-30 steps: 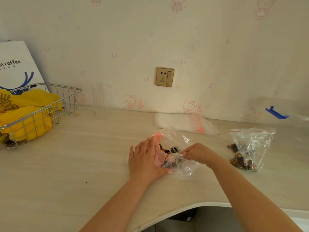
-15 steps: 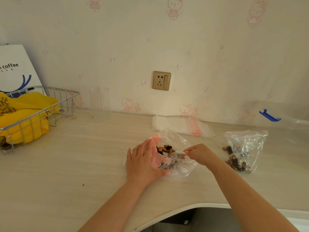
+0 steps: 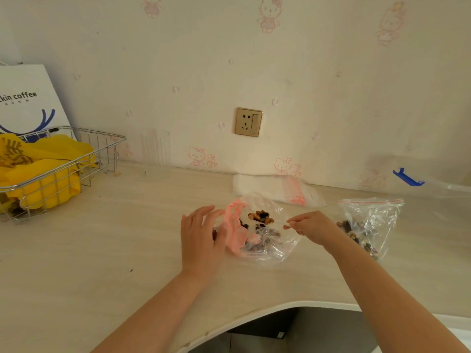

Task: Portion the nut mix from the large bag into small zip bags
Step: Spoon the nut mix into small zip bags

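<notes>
Both hands are on the small zip bag (image 3: 257, 230) at the middle of the desk (image 3: 102, 250). Our left hand (image 3: 201, 238) lies flat with fingers spread, pressing down the bag's left edge where the pink printed panel shows. Our right hand (image 3: 312, 225) has its thumb and forefinger pinched together on the bag's right edge. Compared with a second ago, the right hand has drawn a little to the right and up, and the plastic between the hands looks pulled tauter, so the nut mix (image 3: 261, 217) inside shows more clearly as a brown clump near the far side. We judge this to be the closing of a filled portion, with the seal being stretched before pressing, though we cannot tell whether the zip strip is already shut, since the clear film hides it.

Just right of the right wrist, a second zip bag (image 3: 369, 222) with a red seal line holds nuts and leans partly open. Farther back, a flat stack of empty bags (image 3: 275, 187) rests against the wall. At the far right, a large clear bag with a blue clip (image 3: 407, 177) is cut off by the frame edge, and its contents are hard to make out. A wire basket (image 3: 76, 159) with yellow material sits at the far left.
</notes>
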